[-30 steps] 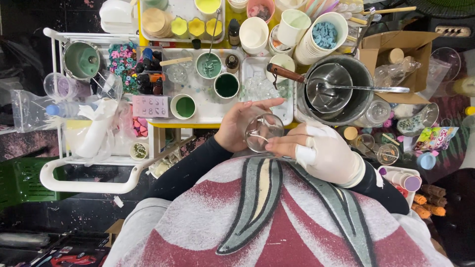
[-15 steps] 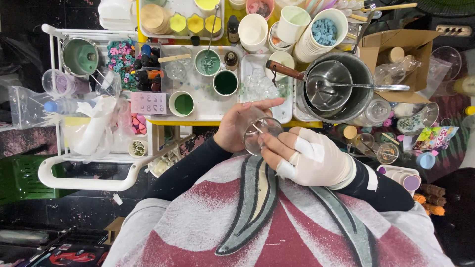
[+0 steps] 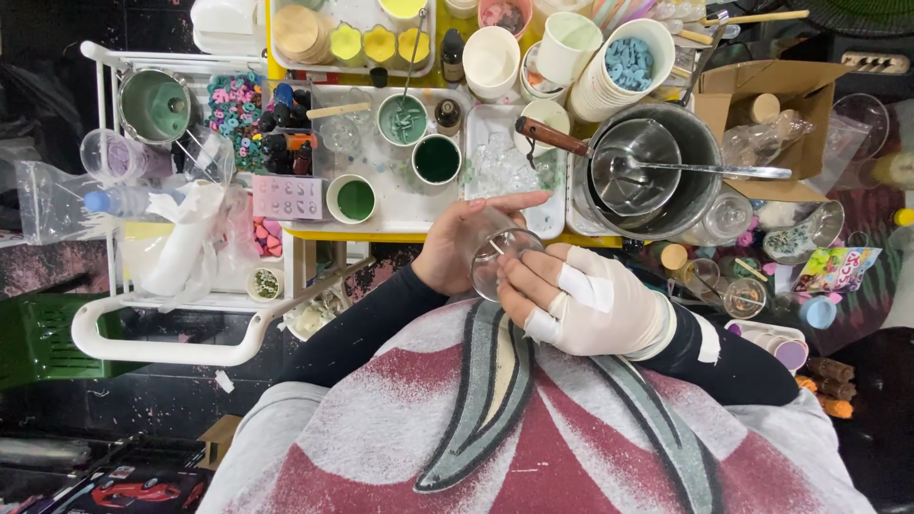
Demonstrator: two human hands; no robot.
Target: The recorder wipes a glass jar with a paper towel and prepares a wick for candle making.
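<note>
At frame centre, an empty clear glass (image 3: 500, 257) is cupped by the left hand (image 3: 457, 249) while the bandaged right hand (image 3: 581, 305) fingers are pinched at its rim, nothing yet poured in.

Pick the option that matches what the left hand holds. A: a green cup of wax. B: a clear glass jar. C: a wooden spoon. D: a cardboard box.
B: the left hand wraps around a clear glass jar held over the lap, while the bandaged right hand has its fingers at the jar's rim.
</note>
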